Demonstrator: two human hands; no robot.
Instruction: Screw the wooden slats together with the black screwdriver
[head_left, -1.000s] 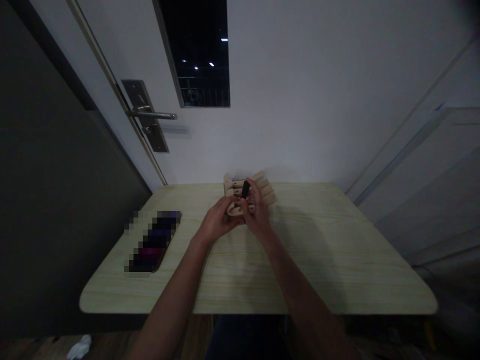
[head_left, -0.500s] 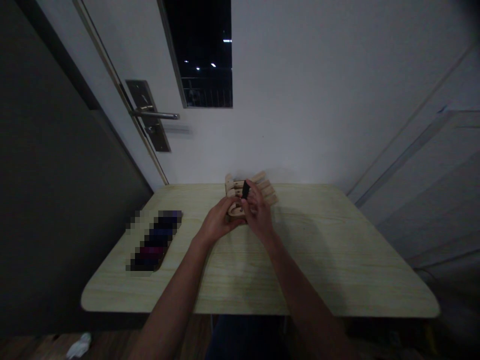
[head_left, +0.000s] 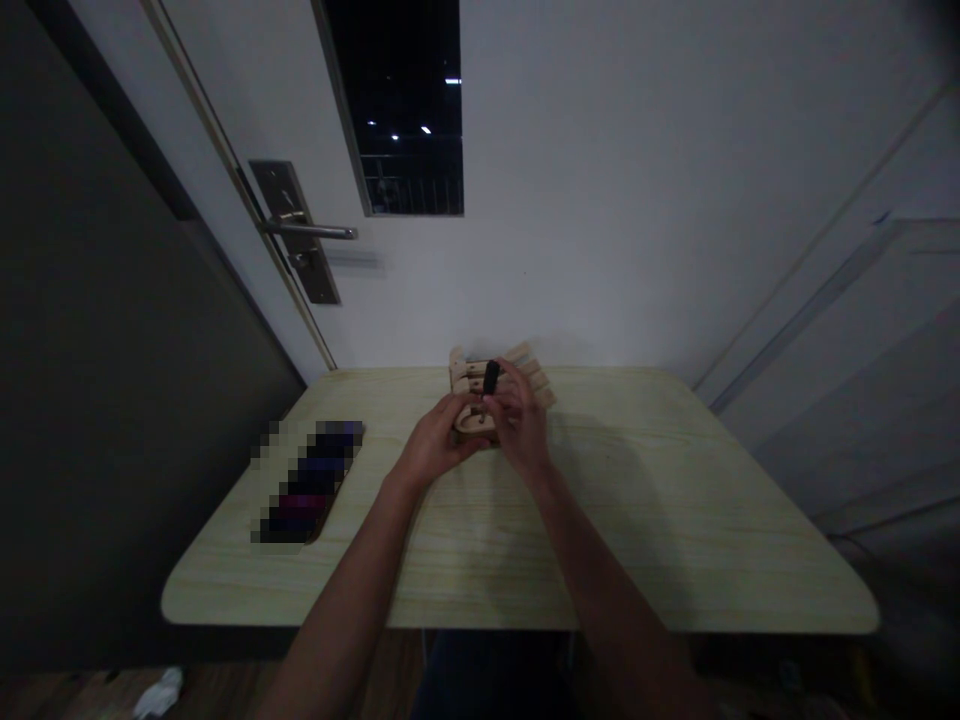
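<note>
Right, we have one black-handled screwdriver (head_left: 491, 377) standing near-upright, tip down, over one slatted wooden assembly (head_left: 471, 424) at the table's (head_left: 675, 520) far side, slats running left to right; our right hand (head_left: 523, 435) pinches the handle, fingers closed, while our left hand (head_left: 435, 440), thumb and fingers parted around wood, grips its near-left end.

A dark slab (head_left: 311, 485) (its face pixelated) lies on the pale table (head_left: 712, 540) before a white door (head_left: 600, 180).

Dim indoor room, exact kind unclear: white door (head_left: 600, 200), lever handle (head_left: 315, 231), dark window (head_left: 409, 90), wood-grain table (head_left: 675, 520).
</note>
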